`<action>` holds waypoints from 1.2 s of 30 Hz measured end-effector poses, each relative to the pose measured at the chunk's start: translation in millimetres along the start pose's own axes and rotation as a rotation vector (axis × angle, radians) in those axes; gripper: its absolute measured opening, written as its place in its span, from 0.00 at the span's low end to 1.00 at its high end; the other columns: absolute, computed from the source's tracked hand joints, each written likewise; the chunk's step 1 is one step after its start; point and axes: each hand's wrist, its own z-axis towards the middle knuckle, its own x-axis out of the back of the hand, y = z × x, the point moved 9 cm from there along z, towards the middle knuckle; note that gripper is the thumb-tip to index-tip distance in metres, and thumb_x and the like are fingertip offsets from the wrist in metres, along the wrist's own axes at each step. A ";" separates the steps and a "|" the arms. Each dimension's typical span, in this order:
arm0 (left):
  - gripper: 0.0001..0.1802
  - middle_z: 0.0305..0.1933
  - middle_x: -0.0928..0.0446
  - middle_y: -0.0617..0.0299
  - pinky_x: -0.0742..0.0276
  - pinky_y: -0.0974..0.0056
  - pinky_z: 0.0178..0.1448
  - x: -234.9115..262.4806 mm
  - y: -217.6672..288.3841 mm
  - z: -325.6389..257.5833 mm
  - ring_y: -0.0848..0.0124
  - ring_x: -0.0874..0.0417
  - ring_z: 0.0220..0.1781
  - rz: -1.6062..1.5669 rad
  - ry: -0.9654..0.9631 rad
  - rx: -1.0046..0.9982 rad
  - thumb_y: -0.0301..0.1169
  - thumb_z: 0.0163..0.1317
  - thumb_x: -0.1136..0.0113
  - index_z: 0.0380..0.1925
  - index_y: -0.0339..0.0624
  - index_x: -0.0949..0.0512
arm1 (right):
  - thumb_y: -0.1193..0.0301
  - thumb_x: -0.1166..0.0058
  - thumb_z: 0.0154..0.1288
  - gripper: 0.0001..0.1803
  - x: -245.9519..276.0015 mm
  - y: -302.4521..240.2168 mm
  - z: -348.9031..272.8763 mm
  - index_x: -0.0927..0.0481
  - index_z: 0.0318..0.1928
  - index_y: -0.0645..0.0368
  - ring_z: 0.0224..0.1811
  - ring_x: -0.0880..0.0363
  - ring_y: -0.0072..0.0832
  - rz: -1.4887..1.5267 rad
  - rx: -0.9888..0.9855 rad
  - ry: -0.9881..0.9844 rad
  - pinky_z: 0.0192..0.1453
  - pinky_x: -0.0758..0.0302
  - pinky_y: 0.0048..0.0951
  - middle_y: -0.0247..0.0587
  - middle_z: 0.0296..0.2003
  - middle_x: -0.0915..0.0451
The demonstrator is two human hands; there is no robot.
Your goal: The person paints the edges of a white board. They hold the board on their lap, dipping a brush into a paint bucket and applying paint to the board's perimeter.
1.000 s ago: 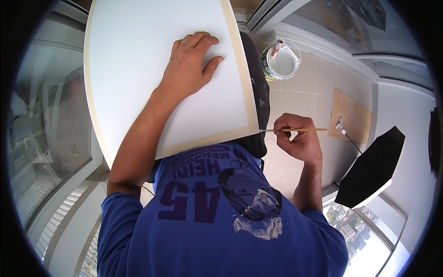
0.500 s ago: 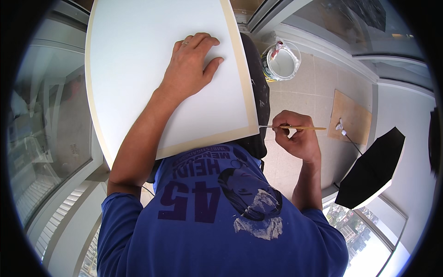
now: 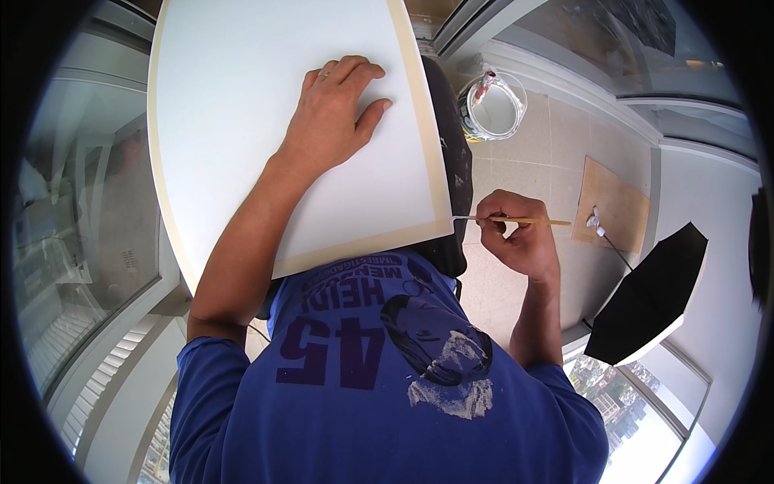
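Observation:
A large white board [image 3: 234, 137] rests across my lap, bordered with cream tape [image 3: 363, 242] along its edges. My left hand [image 3: 334, 117] lies on the board's surface, fingers apart and slightly curled, with a ring on one finger and nothing held. Off the board's near right corner, my right hand [image 3: 520, 234] pinches a thin paintbrush [image 3: 532, 221] with a wooden handle. The brush lies nearly level, its tip pointing left and at or very near the board's right edge. Whether the tip touches the edge I cannot tell.
A white paint bucket [image 3: 493, 113] with a wire handle and smeared rim stands on the tiled floor at the far right. Farther right are a brown board [image 3: 617, 206] and a black umbrella-shaped light shade [image 3: 649, 294] on a stand. Glass panels [image 3: 105, 202] line the left.
Almost nothing differs. The brush and my right hand have shifted very slightly; my left hand stays in place on the board.

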 end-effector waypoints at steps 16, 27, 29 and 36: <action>0.20 0.66 0.17 0.54 0.28 0.47 0.75 -1.0 -1.1 0.2 0.54 0.18 0.70 0.009 -0.005 0.006 0.35 0.73 0.28 0.60 0.40 0.17 | 0.87 0.38 0.58 0.11 2.4 3.0 3.4 0.14 0.40 0.62 0.30 0.23 0.18 0.039 0.045 0.091 0.34 0.28 0.23 0.33 0.32 0.16; 0.20 0.66 0.17 0.53 0.28 0.47 0.74 -0.5 -0.6 0.2 0.54 0.18 0.70 0.009 -0.008 0.005 0.35 0.73 0.28 0.60 0.40 0.17 | 0.86 0.37 0.58 0.09 0.5 -1.0 -1.4 0.15 0.39 0.63 0.30 0.23 0.18 0.002 0.041 0.011 0.33 0.27 0.24 0.35 0.32 0.15; 0.20 0.66 0.17 0.53 0.28 0.47 0.74 -1.1 -1.2 -0.2 0.54 0.18 0.70 0.010 -0.008 0.005 0.35 0.73 0.28 0.60 0.40 0.17 | 0.85 0.37 0.57 0.09 0.4 -2.4 -1.7 0.15 0.39 0.63 0.30 0.22 0.19 -0.011 0.041 -0.010 0.33 0.26 0.25 0.35 0.32 0.15; 0.20 0.66 0.17 0.53 0.28 0.47 0.75 -1.2 -0.3 0.5 0.54 0.18 0.70 -0.002 -0.007 0.004 0.35 0.73 0.28 0.60 0.40 0.17 | 0.86 0.37 0.58 0.09 1.4 1.8 6.1 0.15 0.39 0.63 0.30 0.22 0.18 0.018 0.029 0.061 0.33 0.27 0.23 0.35 0.32 0.15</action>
